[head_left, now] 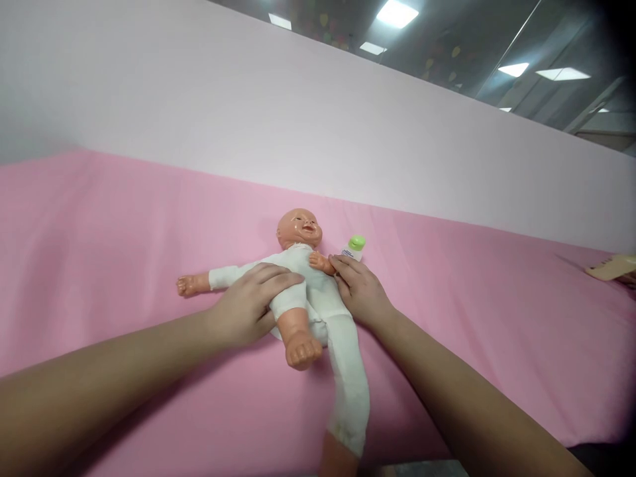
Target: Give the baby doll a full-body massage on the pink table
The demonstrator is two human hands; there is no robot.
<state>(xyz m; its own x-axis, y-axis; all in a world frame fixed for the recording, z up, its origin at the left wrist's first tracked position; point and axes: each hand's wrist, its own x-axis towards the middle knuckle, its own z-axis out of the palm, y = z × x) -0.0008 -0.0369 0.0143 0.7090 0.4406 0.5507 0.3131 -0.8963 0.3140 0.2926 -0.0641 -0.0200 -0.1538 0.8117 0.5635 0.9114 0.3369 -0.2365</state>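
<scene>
A baby doll (322, 291) with a hard plastic head, hands and feet and a white cloth body lies on its back on the pink sheet. My left hand (258, 298) is closed round the doll's raised, bent leg, above the plastic foot. At the doll's other side, the fingers of my right hand (362, 290) close on its arm, which is folded over the chest. Part of that arm is hidden under my fingers. Just beyond my right hand is a small white bottle (354, 248) with a green cap, its lower part partly covered.
A pink sheet (149, 225) covers the surface and meets a pale wall (209, 99) at the back. Above the wall, dark glass (342, 30) shows ceiling lights. At the far right edge lies a tan object (612, 267) whose kind I cannot make out.
</scene>
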